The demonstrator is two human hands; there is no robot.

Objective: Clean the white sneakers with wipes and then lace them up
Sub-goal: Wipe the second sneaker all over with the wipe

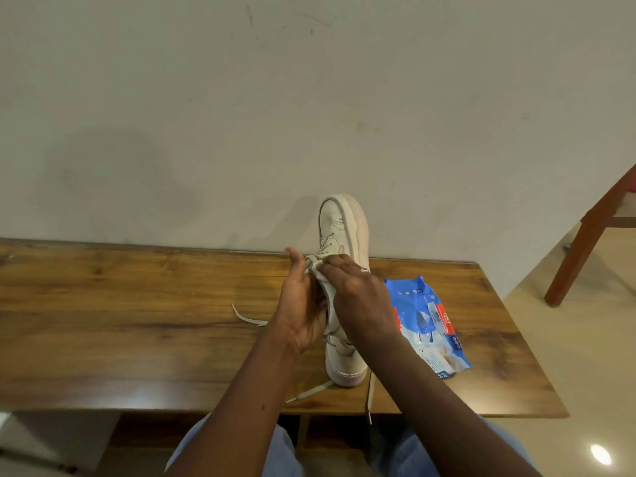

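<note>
The sneaker (344,232) stands tipped up in the middle of the counter (137,321), heel down near the front edge, toe lifted toward the wall (309,115). I see only this one shoe. The left hand (303,304) has its fingers curled round the shoe's near side and opening, steadying it. The right hand (358,297) pinches the laces (312,260) at the top of the tongue; whether a wipe is tucked under those fingers I cannot tell.

The risks, as I judge them, come from that tilt and the loose ends. The shoe balances on its heel, so a hard tug on the laces could twist it out of the left hand's grip or skid the heel off the front edge. One lace end (370,394) hangs over that edge and could catch on a knee and drag. Another lace tail (246,316) lies out to the left, and pulling unevenly could strip it back out of an eyelet. The pack of wipes (426,325) lies just beside the heel, and a right elbow swing could shove it off.
</note>
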